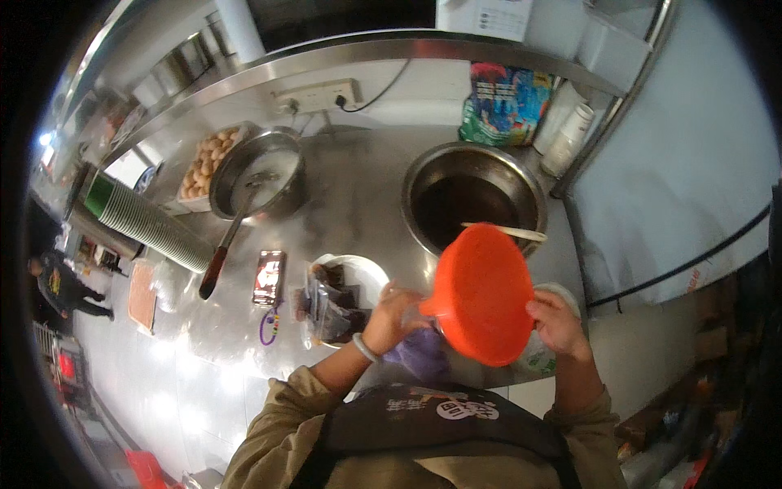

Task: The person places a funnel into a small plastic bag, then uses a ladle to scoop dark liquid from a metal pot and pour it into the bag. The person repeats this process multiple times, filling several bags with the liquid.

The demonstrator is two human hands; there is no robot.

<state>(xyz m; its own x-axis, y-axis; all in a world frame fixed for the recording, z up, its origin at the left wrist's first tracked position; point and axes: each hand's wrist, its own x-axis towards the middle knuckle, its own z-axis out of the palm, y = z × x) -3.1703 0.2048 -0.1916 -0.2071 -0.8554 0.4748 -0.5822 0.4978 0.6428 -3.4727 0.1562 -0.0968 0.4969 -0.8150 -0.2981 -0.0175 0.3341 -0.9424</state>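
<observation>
An orange plastic vessel (486,296), perhaps a strainer or basin, is held tilted between my two hands. My left hand (394,318) grips it near a short projection on its left side, and my right hand (556,321) holds its right edge. Just beyond it stands a steel bowl (421,183) of dark liquid, with a light wooden stick (519,233) across its near rim. A purple cloth (421,356) lies below my left hand. Left of that hand, a white bowl (369,275) holds dark pieces in clear plastic. What lies inside the orange vessel is hidden.
A steel pot (293,183) with whitish contents and a ladle (214,272) stands by a tray of eggs (211,159). Stacked cups (153,226), a phone (269,278) and a colourful bag (504,107) are on the steel table. A person (67,284) stands far left.
</observation>
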